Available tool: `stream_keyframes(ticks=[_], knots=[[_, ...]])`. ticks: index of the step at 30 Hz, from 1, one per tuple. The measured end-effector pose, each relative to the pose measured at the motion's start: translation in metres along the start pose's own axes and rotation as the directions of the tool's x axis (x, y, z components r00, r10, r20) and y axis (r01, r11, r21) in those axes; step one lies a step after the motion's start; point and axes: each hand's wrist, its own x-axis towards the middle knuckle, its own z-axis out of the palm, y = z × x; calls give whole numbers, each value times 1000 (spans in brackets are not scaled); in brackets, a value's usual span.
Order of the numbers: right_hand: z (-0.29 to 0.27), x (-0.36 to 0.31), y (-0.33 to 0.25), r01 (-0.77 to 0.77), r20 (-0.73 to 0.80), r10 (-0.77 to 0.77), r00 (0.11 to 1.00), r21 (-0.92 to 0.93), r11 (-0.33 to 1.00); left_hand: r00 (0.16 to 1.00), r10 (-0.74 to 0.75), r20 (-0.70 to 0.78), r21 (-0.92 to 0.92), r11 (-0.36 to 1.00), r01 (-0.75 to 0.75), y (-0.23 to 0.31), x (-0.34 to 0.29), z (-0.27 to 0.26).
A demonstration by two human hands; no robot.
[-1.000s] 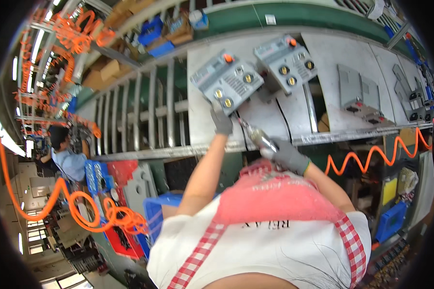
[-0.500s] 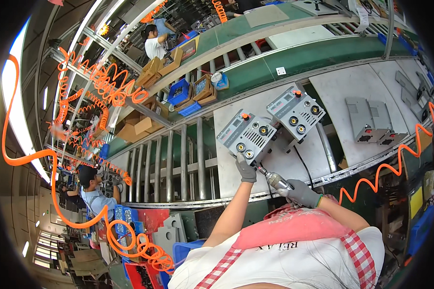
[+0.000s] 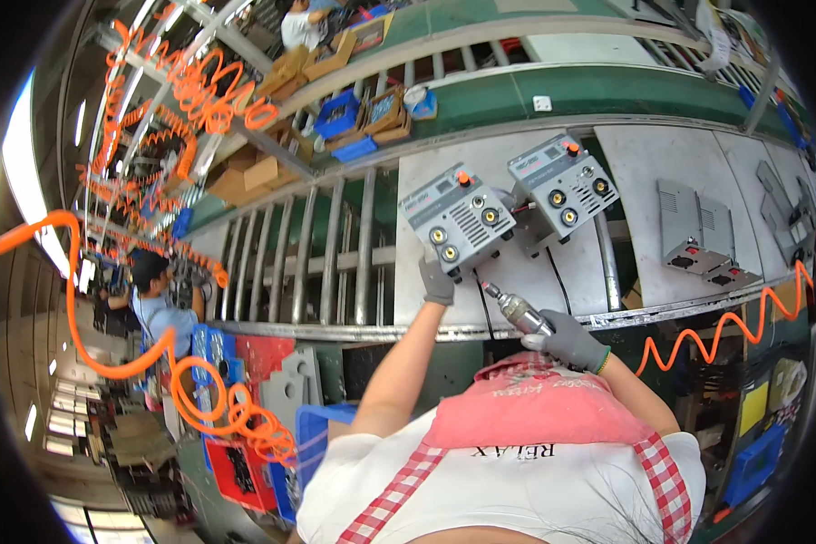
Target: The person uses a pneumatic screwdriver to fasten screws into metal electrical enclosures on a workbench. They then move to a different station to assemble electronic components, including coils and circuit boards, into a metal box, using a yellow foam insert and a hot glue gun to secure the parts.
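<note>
A grey box-shaped welding machine (image 3: 470, 227) with an orange knob and round sockets lies on a pale board in front of me. My left hand (image 3: 437, 283), in a grey glove, grips its lower left corner; some fingers are hidden behind the edge. In my gloved right hand (image 3: 571, 343) is a pneumatic screwdriver (image 3: 522, 314), its tip pointing up and left, just short of the machine's lower edge. Close by on the right stands a second similar welding machine (image 3: 567, 192), and dark cables run near both.
Metal rollers (image 3: 334, 249) stretch off to the left. Grey sheet-metal housings (image 3: 698, 227) lie on a board at right. Blue bins (image 3: 337, 113) and cartons stand beyond the rollers. An orange coiled hose (image 3: 725, 317) hangs at right, and another person (image 3: 165, 304) works at far left.
The whole view has shifted, so the bench sits higher. My left hand has slid from the near machine's front to its corner. The gap between the two machines looks slightly wider.
</note>
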Motion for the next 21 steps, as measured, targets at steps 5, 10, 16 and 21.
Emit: stream_keyframes(ticks=[5,10,16,21], knots=[[-8,-16,-4,-37,25,38,999,-8,999,935,148,322,704,623,-341,30,22,-90],[-8,-21,18,-108,24,106,994,157,982,902,-427,60,991,-81,-104,101,-1,-166],[-9,-19,20,-111,40,109,993,64,992,746,-596,-297,911,-410,35,69,-55,-244],[-5,-19,19,-83,20,82,996,70,994,790,-521,-323,898,-432,82,35,-75,-246]])
